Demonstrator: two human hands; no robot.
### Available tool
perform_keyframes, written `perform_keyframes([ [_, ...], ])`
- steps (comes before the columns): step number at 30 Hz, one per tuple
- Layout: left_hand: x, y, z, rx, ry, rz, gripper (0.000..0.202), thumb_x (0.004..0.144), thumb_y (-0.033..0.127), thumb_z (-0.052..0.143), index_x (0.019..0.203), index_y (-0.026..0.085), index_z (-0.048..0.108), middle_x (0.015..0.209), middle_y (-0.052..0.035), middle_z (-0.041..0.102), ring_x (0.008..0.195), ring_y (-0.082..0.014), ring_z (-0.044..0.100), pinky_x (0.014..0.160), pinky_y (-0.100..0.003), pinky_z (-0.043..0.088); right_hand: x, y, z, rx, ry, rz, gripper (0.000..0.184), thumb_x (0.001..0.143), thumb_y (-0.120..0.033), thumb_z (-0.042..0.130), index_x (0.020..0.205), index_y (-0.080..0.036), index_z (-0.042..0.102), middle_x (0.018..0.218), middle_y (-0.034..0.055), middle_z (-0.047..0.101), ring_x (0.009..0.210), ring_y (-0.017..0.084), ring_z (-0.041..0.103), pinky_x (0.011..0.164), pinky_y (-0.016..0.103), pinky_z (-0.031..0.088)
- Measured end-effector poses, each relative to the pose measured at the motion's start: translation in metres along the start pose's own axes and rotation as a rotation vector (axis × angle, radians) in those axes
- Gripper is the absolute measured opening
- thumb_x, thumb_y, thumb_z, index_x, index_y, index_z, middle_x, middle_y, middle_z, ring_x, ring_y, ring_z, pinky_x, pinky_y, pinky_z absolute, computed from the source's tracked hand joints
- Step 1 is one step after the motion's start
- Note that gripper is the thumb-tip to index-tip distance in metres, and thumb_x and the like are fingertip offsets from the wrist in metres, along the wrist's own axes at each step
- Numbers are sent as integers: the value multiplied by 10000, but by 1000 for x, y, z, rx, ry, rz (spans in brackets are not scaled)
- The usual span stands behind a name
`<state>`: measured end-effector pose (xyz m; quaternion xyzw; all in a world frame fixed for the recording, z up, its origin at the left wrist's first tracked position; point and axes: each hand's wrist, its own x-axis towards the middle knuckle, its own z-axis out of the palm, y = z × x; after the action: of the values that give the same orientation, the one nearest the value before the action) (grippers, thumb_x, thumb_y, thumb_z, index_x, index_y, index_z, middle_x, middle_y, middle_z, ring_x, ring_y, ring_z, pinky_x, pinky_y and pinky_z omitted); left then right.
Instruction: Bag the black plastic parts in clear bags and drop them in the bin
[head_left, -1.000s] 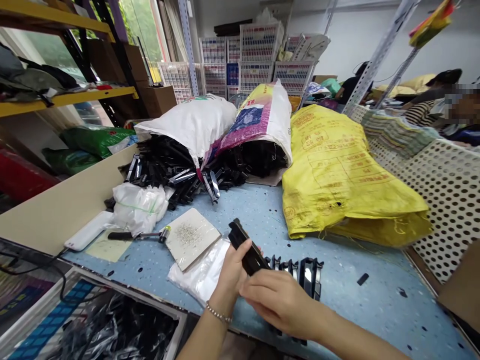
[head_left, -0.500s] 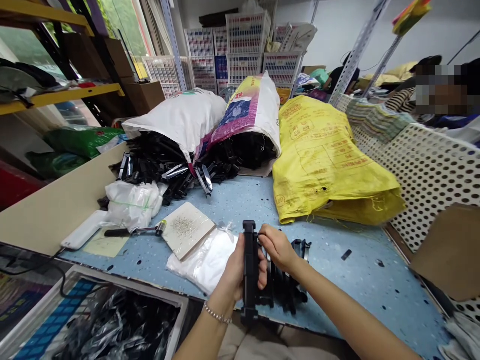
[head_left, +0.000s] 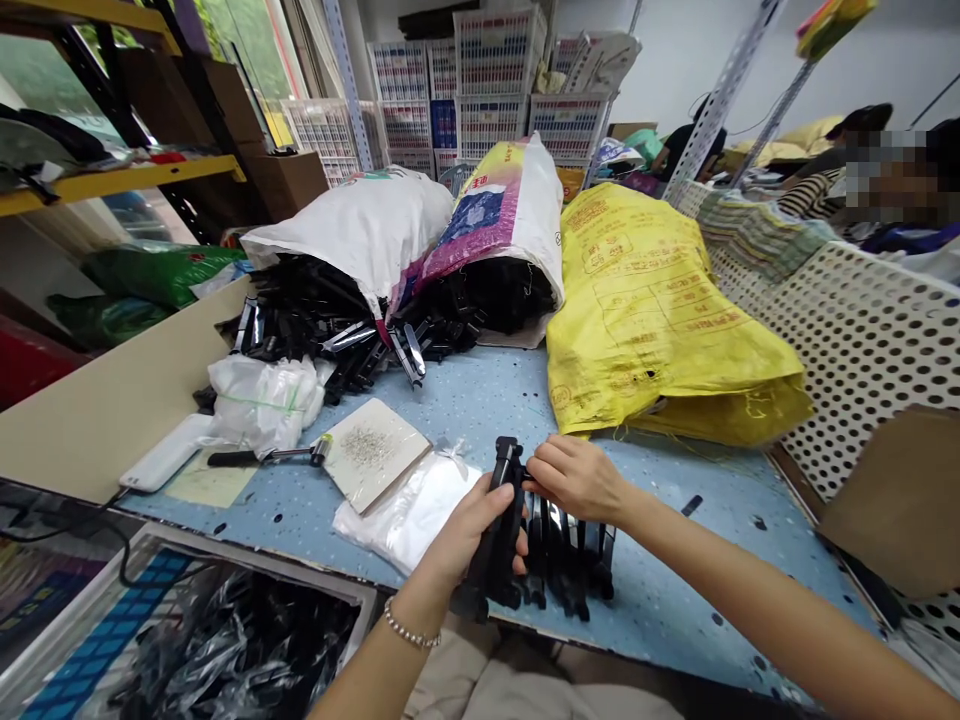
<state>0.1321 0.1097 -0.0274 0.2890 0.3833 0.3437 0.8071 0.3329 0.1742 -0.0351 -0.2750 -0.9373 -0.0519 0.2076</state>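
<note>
- A worker's left hand (head_left: 476, 525) grips a long black part (head_left: 493, 558) above the near edge of a blue tabletop (head_left: 660, 600), thumb laid over the top and fingers wrapped around to the right side.
- The part's long axis runs away from the worker, its far end leaning slightly right and its near end angled down and left, toward the worker's lap; whether that near end touches the table edge cannot be told.
- At the far end, the right hand (head_left: 576, 472) comes in from the side, thumb and fingertips drawn together in a pinch on the part's right edge; exactly which bit sits between them is hidden.
- The key relation: the left hand clasps the middle from the left, while the right hand meets the piece near its far end, the right forearm lying crosswise to its length.
- Just to the right of the held piece, a row of black parts (head_left: 566, 565) lies side by side on the table, their lengths also running roughly away from the worker; the right hand is the nearer of the two to them.
- To the left of the left hand, near but apart, rest a clear plastic bag (head_left: 427, 505) and a pale square board (head_left: 375, 455), with a yellow sack (head_left: 660, 320) beyond the right hand.
</note>
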Motion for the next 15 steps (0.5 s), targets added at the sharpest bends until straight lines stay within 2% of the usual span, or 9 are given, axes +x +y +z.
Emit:
perform_keyframes([
  [3, -7, 1, 8, 107, 58, 115, 484, 734, 508, 651, 1076, 193, 518, 703, 2, 615, 451, -122, 578, 400, -208, 447, 0, -2, -1, 68, 37, 1, 278, 928, -409, 451, 779, -214, 580, 689, 33, 534, 654, 175, 463, 592, 312, 333],
  [5, -9, -1, 14, 168, 77, 162, 525, 767, 490, 618, 1181, 198, 481, 683, 13, 588, 459, -124, 560, 403, -212, 441, 1, -10, 2, 223, 104, 98, 287, 923, -425, 450, 768, -213, 565, 680, 29, 521, 646, 171, 465, 591, 310, 343],
  [8, -12, -4, 19, 225, 158, 287, 636, 763, 431, 644, 1308, 194, 418, 684, 6, 581, 516, -137, 562, 464, -226, 461, 5, -31, 9, 629, 197, 450, 367, 952, -470, 329, 760, -212, 507, 641, 0, 472, 573, 141, 439, 544, 281, 361],
  [9, -13, -4, 19, 233, 185, 328, 663, 754, 409, 660, 1328, 197, 405, 732, -9, 597, 554, -142, 573, 498, -232, 472, 7, -37, 11, 782, 178, 573, 406, 962, -482, 263, 755, -212, 483, 601, -23, 429, 513, 124, 396, 497, 264, 347],
  [11, -14, -4, 15, 260, 200, 353, 673, 753, 391, 667, 1340, 216, 388, 831, -29, 608, 605, -142, 585, 536, -236, 481, 10, -43, 9, 1002, 37, 713, 469, 966, -506, 165, 732, -213, 446, 529, -66, 330, 421, 99, 286, 415, 237, 286],
  [13, -14, -2, 11, 273, 162, 290, 632, 777, 430, 630, 1320, 228, 376, 844, -17, 587, 574, -128, 575, 504, -233, 473, 11, -42, 2, 970, -106, 682, 476, 961, -524, 184, 741, -205, 461, 530, -65, 354, 429, 96, 303, 420, 231, 281],
  [15, -13, 2, 8, 238, 125, 214, 589, 789, 483, 592, 1276, 231, 377, 829, 3, 561, 521, -110, 559, 452, -222, 457, 13, -34, -10, 669, -105, 516, 422, 950, -518, 294, 798, -191, 512, 634, -13, 487, 552, 123, 424, 507, 251, 330],
])
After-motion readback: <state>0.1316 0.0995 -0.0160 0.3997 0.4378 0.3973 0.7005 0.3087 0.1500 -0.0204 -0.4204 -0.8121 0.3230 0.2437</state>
